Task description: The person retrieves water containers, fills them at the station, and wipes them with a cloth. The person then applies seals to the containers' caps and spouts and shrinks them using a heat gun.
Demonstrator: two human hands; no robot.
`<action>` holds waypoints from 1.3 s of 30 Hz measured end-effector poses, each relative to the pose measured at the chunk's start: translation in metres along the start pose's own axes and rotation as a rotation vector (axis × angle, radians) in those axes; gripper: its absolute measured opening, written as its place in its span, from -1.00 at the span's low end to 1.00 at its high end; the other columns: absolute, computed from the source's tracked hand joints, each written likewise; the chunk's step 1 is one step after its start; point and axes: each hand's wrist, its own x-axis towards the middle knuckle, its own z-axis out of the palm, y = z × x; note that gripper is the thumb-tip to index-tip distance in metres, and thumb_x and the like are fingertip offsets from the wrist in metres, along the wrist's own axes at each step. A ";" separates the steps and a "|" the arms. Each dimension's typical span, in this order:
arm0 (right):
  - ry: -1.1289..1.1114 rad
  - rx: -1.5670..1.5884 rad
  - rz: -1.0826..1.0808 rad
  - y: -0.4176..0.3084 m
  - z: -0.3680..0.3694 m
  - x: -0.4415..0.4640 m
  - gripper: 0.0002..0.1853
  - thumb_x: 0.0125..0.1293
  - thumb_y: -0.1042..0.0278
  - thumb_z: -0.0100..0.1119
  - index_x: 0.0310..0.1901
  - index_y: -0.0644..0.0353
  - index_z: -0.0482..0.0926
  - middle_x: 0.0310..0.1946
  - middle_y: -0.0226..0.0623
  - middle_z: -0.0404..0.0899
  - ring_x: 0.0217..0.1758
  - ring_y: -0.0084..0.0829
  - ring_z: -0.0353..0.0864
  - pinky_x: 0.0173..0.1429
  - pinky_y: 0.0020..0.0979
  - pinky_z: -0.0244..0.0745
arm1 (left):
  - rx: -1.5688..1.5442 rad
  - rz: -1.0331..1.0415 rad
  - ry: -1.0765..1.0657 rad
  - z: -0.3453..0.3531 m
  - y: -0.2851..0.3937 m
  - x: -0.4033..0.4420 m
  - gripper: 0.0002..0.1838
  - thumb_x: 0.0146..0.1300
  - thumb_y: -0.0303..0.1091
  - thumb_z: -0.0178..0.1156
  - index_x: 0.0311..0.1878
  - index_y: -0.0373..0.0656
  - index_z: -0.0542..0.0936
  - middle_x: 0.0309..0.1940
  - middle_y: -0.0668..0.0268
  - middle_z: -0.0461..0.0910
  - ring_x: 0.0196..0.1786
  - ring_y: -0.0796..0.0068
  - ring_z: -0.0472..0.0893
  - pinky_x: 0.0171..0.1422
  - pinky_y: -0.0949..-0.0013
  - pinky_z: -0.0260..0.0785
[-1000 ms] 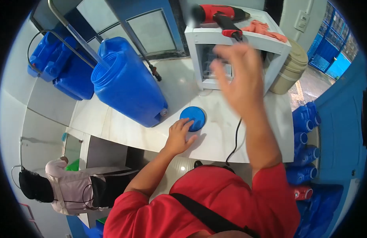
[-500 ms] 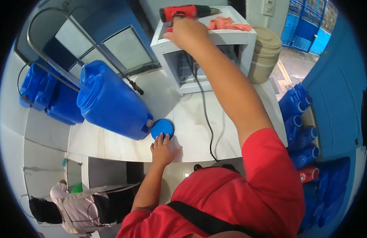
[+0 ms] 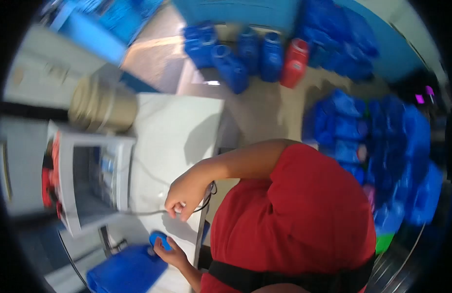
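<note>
Head view: the round blue lid [image 3: 158,237] is placed on the white counter [image 3: 160,115], just beside the large blue container [image 3: 130,269]. Its near edge is covered by the fingers of the left hand [image 3: 173,255], which are slightly parted; whether the lid is gripped or merely touched cannot be told. Above the counter, the right hand [image 3: 188,196] is held with fingers curled downward where the dark cord [image 3: 144,213] passes (whether the cord is pinched is lost in the blur). As a judgement, the work seems unfinished: the lid is fitted to no opening that can be seen, and the red tool [image 3: 47,180] is held by neither hand. How much is left cannot be told. That tool is laid on the white cabinet [image 3: 68,188]; farther off, a beige bucket [image 3: 101,105] and, on the floor, a red jug [image 3: 295,63] are seen.
</note>
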 end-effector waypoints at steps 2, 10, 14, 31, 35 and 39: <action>0.208 -0.005 0.167 0.018 0.014 -0.056 -0.57 0.31 0.05 0.30 0.07 0.17 0.60 -0.25 -0.22 0.71 -0.11 -0.22 0.69 -0.03 -0.23 0.54 | -0.283 0.013 -0.152 0.005 0.030 0.013 -0.67 0.42 -0.36 0.21 0.14 -0.32 0.47 -0.02 0.18 0.53 0.03 0.34 0.50 0.21 0.31 0.30; 0.849 -0.158 0.855 0.050 0.098 -0.226 -0.58 0.30 0.09 0.23 0.06 0.20 0.59 -0.12 -0.06 0.69 -0.02 -0.07 0.67 0.07 -0.08 0.53 | -0.661 0.537 -0.662 0.079 0.142 0.067 -0.84 0.31 -0.53 0.21 -0.06 -0.23 0.53 -0.14 0.25 0.53 -0.14 0.45 0.50 -0.01 0.41 0.39; 0.963 -0.243 1.302 0.062 0.185 -0.288 -0.61 0.20 0.06 0.23 -0.11 0.21 0.68 -0.16 0.02 0.71 -0.04 0.04 0.68 0.04 0.01 0.56 | -0.672 0.649 -0.727 0.096 0.169 0.084 -0.85 0.33 -0.51 0.22 -0.06 -0.24 0.54 -0.16 0.24 0.54 -0.13 0.44 0.50 0.03 0.37 0.38; 1.458 0.510 2.040 0.068 0.581 -0.440 -0.60 0.18 0.08 0.16 -0.26 0.30 0.75 -0.22 0.08 0.72 -0.15 0.02 0.72 -0.02 -0.02 0.59 | -0.682 0.901 -1.151 0.193 0.351 0.014 -0.88 0.34 -0.48 0.25 -0.10 -0.26 0.57 -0.18 0.24 0.58 -0.17 0.43 0.56 -0.01 0.35 0.45; 1.687 0.402 1.997 0.068 0.600 -0.462 -0.55 0.25 -0.01 0.09 -0.28 0.27 0.73 -0.29 0.05 0.68 -0.13 0.05 0.69 0.03 -0.01 0.58 | -0.582 1.265 -1.132 0.201 0.443 -0.020 -0.88 0.29 -0.53 0.25 -0.13 -0.27 0.58 -0.19 0.22 0.61 -0.21 0.41 0.58 -0.04 0.37 0.46; 1.859 0.310 1.927 0.061 0.590 -0.478 -0.53 0.29 -0.04 0.10 -0.09 0.25 0.68 -0.12 0.02 0.67 0.03 0.00 0.65 0.17 -0.07 0.53 | -0.661 1.461 -1.241 0.218 0.519 -0.053 -0.87 0.27 -0.52 0.26 -0.12 -0.25 0.58 -0.19 0.19 0.61 -0.18 0.36 0.59 -0.07 0.35 0.47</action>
